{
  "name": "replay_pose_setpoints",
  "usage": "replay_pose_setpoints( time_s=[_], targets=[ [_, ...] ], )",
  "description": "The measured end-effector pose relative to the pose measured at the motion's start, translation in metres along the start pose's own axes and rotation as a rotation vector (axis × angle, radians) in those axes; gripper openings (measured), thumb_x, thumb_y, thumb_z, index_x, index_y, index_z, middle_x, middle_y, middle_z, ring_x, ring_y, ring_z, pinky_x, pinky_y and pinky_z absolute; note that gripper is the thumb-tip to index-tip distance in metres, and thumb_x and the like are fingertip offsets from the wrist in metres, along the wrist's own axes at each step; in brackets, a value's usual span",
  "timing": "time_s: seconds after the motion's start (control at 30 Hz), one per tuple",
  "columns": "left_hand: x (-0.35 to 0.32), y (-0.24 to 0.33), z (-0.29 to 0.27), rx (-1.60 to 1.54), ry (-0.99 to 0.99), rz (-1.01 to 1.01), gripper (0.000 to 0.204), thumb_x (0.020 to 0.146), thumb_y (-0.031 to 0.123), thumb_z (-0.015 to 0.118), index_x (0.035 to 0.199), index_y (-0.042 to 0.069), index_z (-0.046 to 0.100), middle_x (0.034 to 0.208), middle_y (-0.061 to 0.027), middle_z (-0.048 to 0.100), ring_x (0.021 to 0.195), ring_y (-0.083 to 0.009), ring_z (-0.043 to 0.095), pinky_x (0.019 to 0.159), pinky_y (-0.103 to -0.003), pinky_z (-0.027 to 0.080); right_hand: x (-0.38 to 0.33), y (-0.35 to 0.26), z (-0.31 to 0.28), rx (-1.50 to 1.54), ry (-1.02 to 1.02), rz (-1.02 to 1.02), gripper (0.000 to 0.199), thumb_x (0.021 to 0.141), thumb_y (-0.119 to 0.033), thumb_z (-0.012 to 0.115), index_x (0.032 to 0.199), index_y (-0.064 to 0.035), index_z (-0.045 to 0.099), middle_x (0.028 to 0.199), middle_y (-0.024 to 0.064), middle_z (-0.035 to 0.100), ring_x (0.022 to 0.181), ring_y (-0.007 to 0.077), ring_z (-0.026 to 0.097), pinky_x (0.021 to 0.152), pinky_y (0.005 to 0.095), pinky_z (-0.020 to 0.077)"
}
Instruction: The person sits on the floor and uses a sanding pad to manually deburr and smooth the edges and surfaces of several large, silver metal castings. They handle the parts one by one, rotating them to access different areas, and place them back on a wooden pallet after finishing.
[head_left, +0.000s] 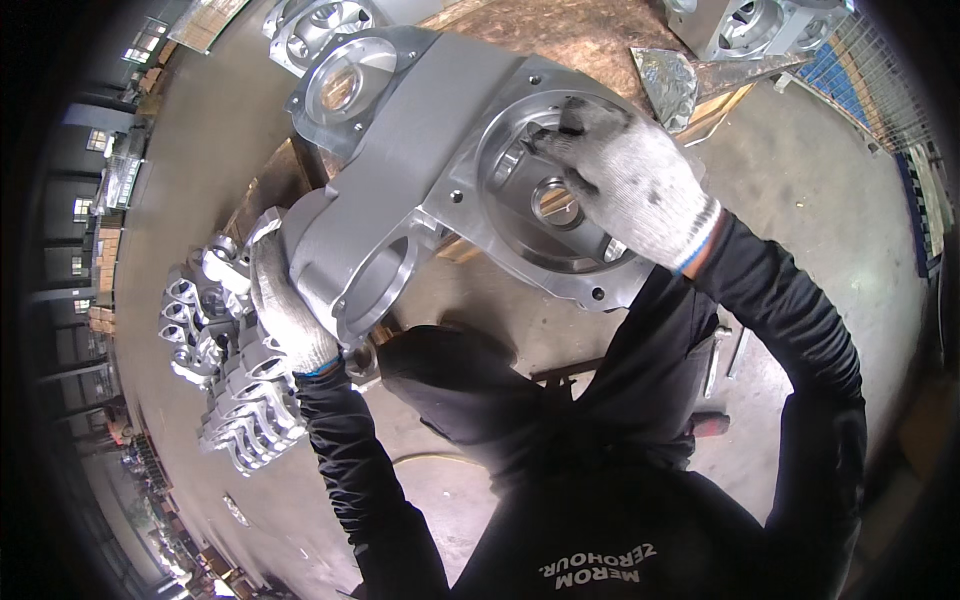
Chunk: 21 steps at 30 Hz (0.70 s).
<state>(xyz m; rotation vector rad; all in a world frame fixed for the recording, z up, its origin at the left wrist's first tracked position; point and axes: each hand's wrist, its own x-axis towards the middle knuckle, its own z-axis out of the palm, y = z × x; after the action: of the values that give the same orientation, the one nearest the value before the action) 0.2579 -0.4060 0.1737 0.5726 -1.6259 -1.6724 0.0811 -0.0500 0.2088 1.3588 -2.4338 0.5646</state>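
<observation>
A large grey cast-metal housing (400,165) lies tilted before me, with a wide round bore on its right and smaller round openings at its left. My left hand (285,305), in a white knit glove, grips the housing's left edge beside the lower opening, its fingertips partly hidden. Over the wide bore is my right hand (640,175), in a glove with dark-stained fingertips. Its fingers are bent together at the bore's inner wall; whatever they may hold is too small or hidden to name.
Beneath the housing is a worn brown work surface (580,40). Similar castings stand at the far left (315,35) and far right (760,30), near crumpled clear film (665,85). Several metal parts (255,400) are stacked at left. A wrench-like tool (715,360) lies on the floor.
</observation>
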Motion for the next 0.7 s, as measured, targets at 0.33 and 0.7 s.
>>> replay_pose_setpoints(
  time_s=[0.33,0.7],
  targets=[
    [-0.008,0.005,0.015,0.013,0.096,-0.016,0.039,0.109,0.026,0.054,0.135,-0.001,0.064,0.126,-0.0131,0.068,0.113,-0.02,0.064,0.101,-0.034,0.049,0.02,-0.001,0.014,-0.199,-0.146,-0.049,0.042,0.083,-0.012,0.069,0.125,-0.0111,0.071,0.116,0.0129,0.066,0.099,0.0351,0.066,0.085,0.0444,0.0575],
    [-0.009,-0.008,-0.004,0.408,0.031,0.236,0.041,0.11,0.024,0.047,0.138,-0.003,0.06,0.137,-0.0159,0.063,0.125,-0.0251,0.06,0.111,-0.038,0.046,0.029,-0.004,0.022,-0.208,-0.127,-0.041,0.037,0.082,-0.013,0.072,0.119,-0.0134,0.074,0.115,0.0106,0.066,0.095,0.0329,0.07,0.084,0.0429,0.0586]
  ],
)
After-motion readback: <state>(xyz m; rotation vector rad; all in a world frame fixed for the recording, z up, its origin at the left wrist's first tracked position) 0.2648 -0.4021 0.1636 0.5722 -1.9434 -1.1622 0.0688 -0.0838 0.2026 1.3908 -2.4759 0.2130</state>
